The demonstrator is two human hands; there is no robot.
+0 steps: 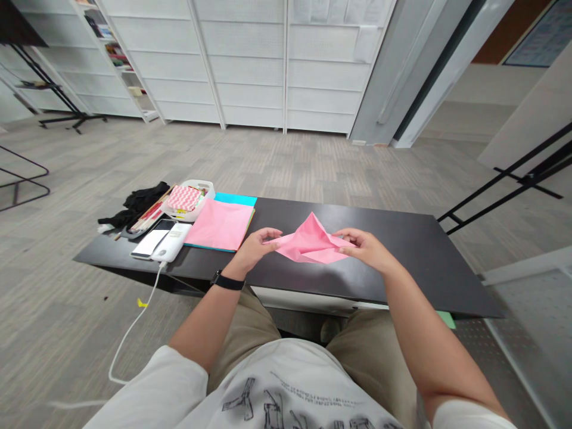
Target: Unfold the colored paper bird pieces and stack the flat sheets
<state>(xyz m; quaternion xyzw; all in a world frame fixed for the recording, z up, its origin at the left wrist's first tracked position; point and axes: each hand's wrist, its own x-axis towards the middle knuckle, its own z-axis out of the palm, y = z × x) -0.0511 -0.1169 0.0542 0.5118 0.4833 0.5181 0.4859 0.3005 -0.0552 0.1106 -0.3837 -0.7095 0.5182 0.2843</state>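
A pink sheet of folded paper (310, 241) is held up just above the dark table, with a peak at its middle and creases across it. My left hand (258, 247) pinches its left corner between thumb and fingers. On the opposite side, my right hand (363, 247) grips the right corner in the same way. To the left of my left hand lies a stack of coloured paper (221, 225), pink on top with a blue sheet showing behind.
On the table's (402, 256) left part are a white basket (210, 189) with a pink-patterned item, a phone (147, 241), a white power bank (172, 242) with a cable (134, 333), a tray of pens (149, 215) and black cloth (138, 202).
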